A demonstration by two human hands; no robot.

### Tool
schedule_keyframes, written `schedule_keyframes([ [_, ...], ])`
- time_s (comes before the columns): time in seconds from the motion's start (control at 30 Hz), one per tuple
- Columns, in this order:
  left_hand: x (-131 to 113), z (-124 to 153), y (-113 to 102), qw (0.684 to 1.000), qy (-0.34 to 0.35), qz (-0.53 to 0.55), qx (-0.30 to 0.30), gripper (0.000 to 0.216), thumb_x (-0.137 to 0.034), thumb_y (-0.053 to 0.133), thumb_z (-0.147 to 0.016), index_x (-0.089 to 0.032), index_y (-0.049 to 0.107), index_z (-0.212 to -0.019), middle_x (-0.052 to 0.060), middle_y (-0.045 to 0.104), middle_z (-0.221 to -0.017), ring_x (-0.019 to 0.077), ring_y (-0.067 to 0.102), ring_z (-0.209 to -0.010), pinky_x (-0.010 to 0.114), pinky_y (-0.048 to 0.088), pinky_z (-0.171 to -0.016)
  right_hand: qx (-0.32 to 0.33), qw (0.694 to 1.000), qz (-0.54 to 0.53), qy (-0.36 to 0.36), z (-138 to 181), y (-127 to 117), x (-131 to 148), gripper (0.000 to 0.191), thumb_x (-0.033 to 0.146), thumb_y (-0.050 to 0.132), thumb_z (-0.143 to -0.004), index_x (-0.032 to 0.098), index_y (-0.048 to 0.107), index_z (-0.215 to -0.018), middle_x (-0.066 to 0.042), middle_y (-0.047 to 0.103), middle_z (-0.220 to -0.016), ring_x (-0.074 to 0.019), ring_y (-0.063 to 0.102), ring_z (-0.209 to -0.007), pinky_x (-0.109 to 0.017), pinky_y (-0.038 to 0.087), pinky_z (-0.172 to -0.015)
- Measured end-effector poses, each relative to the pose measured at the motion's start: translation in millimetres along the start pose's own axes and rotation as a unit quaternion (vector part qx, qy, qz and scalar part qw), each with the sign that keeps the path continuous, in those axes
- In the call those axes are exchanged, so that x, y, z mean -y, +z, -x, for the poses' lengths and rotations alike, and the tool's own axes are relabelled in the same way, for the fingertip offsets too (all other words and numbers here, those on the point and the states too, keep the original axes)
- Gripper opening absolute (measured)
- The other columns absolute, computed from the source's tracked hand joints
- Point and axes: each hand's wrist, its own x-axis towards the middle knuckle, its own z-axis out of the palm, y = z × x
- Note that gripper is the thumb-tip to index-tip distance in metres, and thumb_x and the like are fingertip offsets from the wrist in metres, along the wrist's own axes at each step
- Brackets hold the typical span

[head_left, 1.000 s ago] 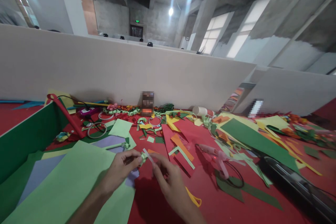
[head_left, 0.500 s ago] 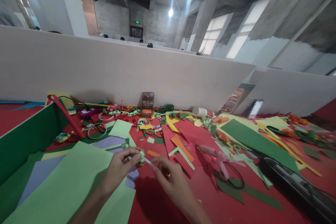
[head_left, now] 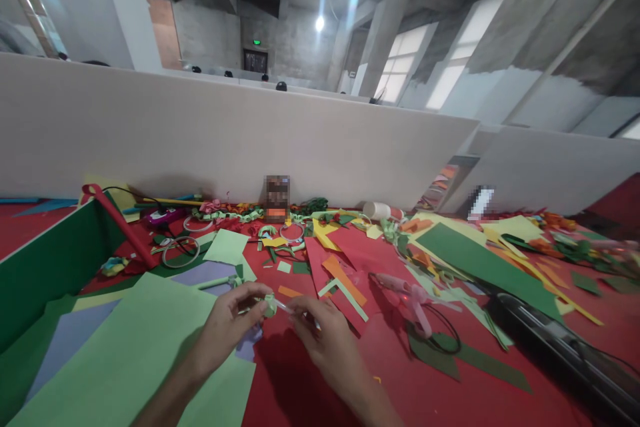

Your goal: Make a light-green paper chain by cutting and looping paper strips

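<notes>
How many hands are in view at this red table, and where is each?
2: the left hand, left of centre, pinching a small light green piece, and the right hand, beside it over the red table, holding a thin pale strip. No other hands show.

The only view came from a camera worn on the person's head, facing forward and down across a red tabletop [head_left: 420,400]. It sat close above the bare left hand [head_left: 237,317] and bare right hand [head_left: 325,333], whose forearms entered from the bottom edge. Its wide sweep met a long, flat white partition [head_left: 225,133], sloping down rightward, and reached over it to a distant grey concrete wall [head_left: 200,33].
</notes>
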Motion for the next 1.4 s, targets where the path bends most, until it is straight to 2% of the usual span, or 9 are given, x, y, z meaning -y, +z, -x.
schedule_keyframes([
  [0.13, -3.9, 0.7, 1.8, 1.0, -0.009, 0.021, -0.007, 0.037, -0.052, 0.073, -0.085, -0.018, 0.072, -0.101, 0.002, 0.067, -0.078, 0.0151, 0.061, -0.064, 0.025, 0.054, -0.06, -0.036, 0.995, 0.067, -0.059, 0.8, 1.2, -1.7, 0.013, 0.018, 0.055, -0.1, 0.026, 0.066, -0.101, 0.001, 0.076, -0.096, -0.0173, 0.066, -0.08, -0.03, 0.04, -0.077],
  [0.3, -7.5, 0.0, 3.6, 0.999, -0.027, 0.031, -0.018, 0.04, -0.054, 0.076, -0.081, -0.016, 0.074, -0.091, 0.002, 0.067, -0.073, 0.016, 0.062, -0.064, 0.026, 0.055, -0.06, -0.056, 0.984, 0.128, -0.109, -0.2, 0.5, 0.7, 0.015, 0.02, 0.053, -0.102, 0.026, 0.067, -0.1, 0.0, 0.076, -0.092, -0.018, 0.066, -0.078, -0.03, 0.037, -0.074],
  [0.53, -2.0, -0.4, 3.5, 1.0, -0.017, -0.02, -0.013, 0.033, -0.048, 0.076, -0.081, -0.017, 0.075, -0.092, 0.002, 0.069, -0.073, 0.0167, 0.063, -0.065, 0.026, 0.054, -0.064, -0.05, 0.981, 0.142, -0.123, 0.2, 0.6, 2.2, 0.018, 0.02, 0.05, -0.105, 0.026, 0.066, -0.1, 0.0, 0.076, -0.094, -0.0181, 0.065, -0.08, -0.033, 0.035, -0.08],
  [0.73, -0.6, 1.7, 5.1, 0.995, 0.004, -0.098, -0.001, 0.025, -0.042, 0.068, -0.089, -0.019, 0.076, -0.093, 0.005, 0.074, -0.087, 0.0189, 0.065, -0.077, 0.026, 0.053, -0.071, -0.055, 0.983, 0.135, -0.113, 1.2, -0.1, 4.7, 0.014, 0.019, 0.053, -0.103, 0.026, 0.065, -0.099, 0.001, 0.075, -0.093, -0.0175, 0.064, -0.081, -0.033, 0.032, -0.083],
  [0.87, -3.1, 2.3, 6.4, 0.994, 0.02, -0.111, -0.004, 0.024, -0.042, 0.067, -0.089, -0.019, 0.075, -0.09, 0.004, 0.074, -0.085, 0.0199, 0.066, -0.077, 0.027, 0.053, -0.072, -0.052, 0.986, 0.126, -0.099, 1.6, -0.3, 5.8, 0.015, 0.018, 0.052, -0.103, 0.025, 0.064, -0.097, 0.002, 0.075, -0.091, -0.0164, 0.066, -0.082, -0.032, 0.032, -0.083],
  [1.1, -2.0, 2.5, 7.1, 0.995, 0.024, -0.097, -0.003, 0.024, -0.042, 0.068, -0.089, -0.02, 0.075, -0.089, 0.004, 0.074, -0.085, 0.0189, 0.066, -0.076, 0.025, 0.054, -0.069, -0.042, 0.988, 0.126, -0.084, 2.3, 3.0, 3.1, 0.018, 0.019, 0.049, -0.105, 0.024, 0.063, -0.096, 0.003, 0.076, -0.087, -0.0146, 0.067, -0.073, -0.033, 0.031, -0.08],
  [1.23, 1.4, 2.2, 7.5, 0.998, -0.001, -0.063, -0.013, 0.028, -0.046, 0.071, -0.086, -0.019, 0.077, -0.093, 0.004, 0.074, -0.087, 0.0177, 0.067, -0.07, 0.025, 0.055, -0.066, -0.055, 0.982, 0.141, -0.117, 2.2, 5.6, 1.6, 0.014, 0.019, 0.05, -0.104, 0.024, 0.062, -0.099, 0.002, 0.076, -0.09, -0.0166, 0.067, -0.079, -0.033, 0.03, -0.082],
  [1.4, 6.8, 0.8, 7.3, 0.999, -0.021, -0.023, -0.016, 0.033, -0.048, 0.075, -0.083, -0.018, 0.079, -0.096, 0.007, 0.076, -0.093, 0.0203, 0.071, -0.074, 0.03, 0.06, -0.073, -0.076, 0.96, 0.207, -0.173, 2.3, 7.1, -0.4, 0.019, 0.017, 0.046, -0.105, 0.025, 0.063, -0.1, 0.001, 0.073, -0.083, -0.0186, 0.06, -0.076, -0.035, 0.029, -0.082],
])
